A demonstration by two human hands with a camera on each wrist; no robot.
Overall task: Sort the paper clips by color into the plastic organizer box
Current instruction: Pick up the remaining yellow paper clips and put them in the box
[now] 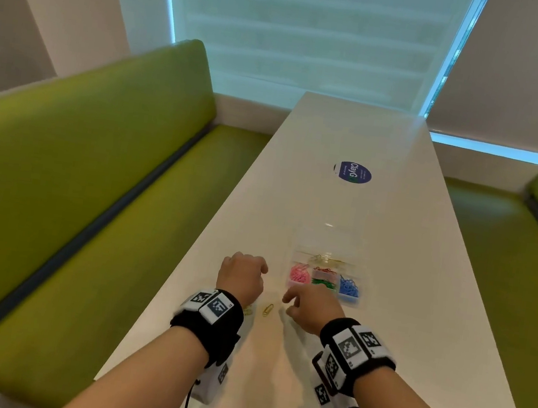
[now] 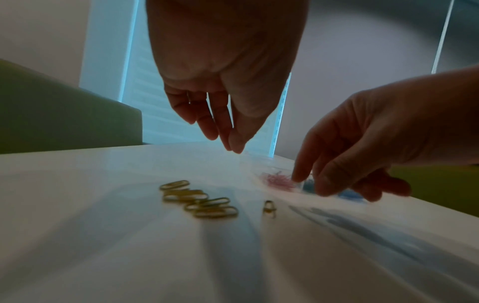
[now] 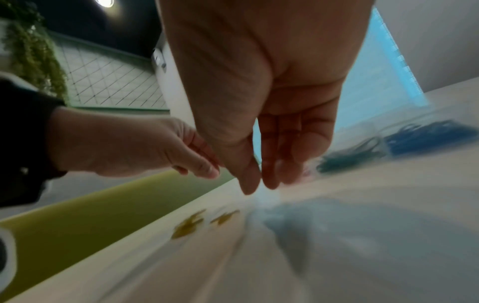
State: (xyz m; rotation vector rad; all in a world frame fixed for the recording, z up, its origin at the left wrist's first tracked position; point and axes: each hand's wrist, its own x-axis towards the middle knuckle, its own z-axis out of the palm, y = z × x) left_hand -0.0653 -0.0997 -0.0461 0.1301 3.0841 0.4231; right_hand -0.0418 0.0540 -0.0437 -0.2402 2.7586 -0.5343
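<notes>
**Q:** Gold-coloured clips — where do they lie, relative to the hands?

**A:** A small cluster of gold paper clips (image 2: 198,199) rests on the white table (image 1: 324,367), under and just behind the left hand (image 1: 243,276). One single gold clip (image 1: 268,310) lies apart, between the two wrists, its long axis pointing roughly away from the person.

**Q:** Which hand is nearer that single clip?

**A:** About equal, I judge; the right hand (image 1: 311,308) hovers just beside it, toward the plastic organizer box (image 1: 325,275).

**Q:** Are the hands holding anything?

**A:** Neither seems to. Left fingers hang loosely down with the tips close together; right fingers are relaxed and empty, as far as the blur shows.

**Q:** And the box?

**A:** Just beyond the right hand — pink, green and blue clips already sit in separate compartments.
</notes>
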